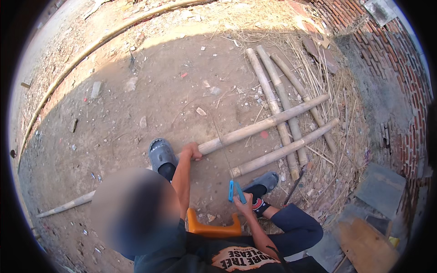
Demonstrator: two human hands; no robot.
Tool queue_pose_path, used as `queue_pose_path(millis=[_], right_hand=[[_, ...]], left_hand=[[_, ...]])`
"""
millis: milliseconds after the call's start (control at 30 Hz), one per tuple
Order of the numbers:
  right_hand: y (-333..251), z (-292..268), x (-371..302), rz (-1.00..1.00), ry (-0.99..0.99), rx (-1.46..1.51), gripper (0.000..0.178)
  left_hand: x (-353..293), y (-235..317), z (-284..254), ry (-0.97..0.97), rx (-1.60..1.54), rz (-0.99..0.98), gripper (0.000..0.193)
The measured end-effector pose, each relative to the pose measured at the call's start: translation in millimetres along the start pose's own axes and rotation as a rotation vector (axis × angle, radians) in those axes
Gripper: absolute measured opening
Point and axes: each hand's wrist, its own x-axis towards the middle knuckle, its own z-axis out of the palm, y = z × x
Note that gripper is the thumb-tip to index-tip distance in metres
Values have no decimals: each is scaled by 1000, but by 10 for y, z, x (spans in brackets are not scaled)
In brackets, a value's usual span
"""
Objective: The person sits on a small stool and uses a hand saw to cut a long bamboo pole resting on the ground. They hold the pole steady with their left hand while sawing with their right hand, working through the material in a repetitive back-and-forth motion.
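Note:
A long bamboo pole (pixel 250 129) slants across the ground, its right part resting over other bamboo pieces. My left hand (pixel 193 151) is closed around it, beside my grey clog. In my right hand (pixel 245 204) is a saw (pixel 238 192) with a blue handle; its thin dark blade runs up across the pole, right of my left hand. Whether the blade touches the bamboo or has cut into it, I cannot tell. A shorter bamboo piece (pixel 282 150) lies nearer me, its left end close to the saw handle. A blurred patch hides part of the long pole.
Several cut bamboo lengths (pixel 261 75) lie crosswise under the poles at right. An orange plastic stool (pixel 214 229) is beneath me. Straw (pixel 343 113) and a brick wall (pixel 387 50) border the right side. Boards (pixel 366 245) lie at lower right; a long curved pole (pixel 86 52) spans the far left.

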Motion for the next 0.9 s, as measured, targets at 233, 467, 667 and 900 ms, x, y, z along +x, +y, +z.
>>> queue_pose_path(millis=[233,467,667,900], right_hand=[[-174,231,847,-72,3,15,31],[-26,-359,-535,-47,-14,-101,37],[-100,-526,-869,90,27,-38,35],[-232,500,1167,-26,40,95,33]], left_hand=[[72,-80,105,-100,-46,72,53],[290,-275,159,-77,-81,108,53],[156,-160,112,6,-17,43,52],[65,-68,-91,-26,34,37,54]])
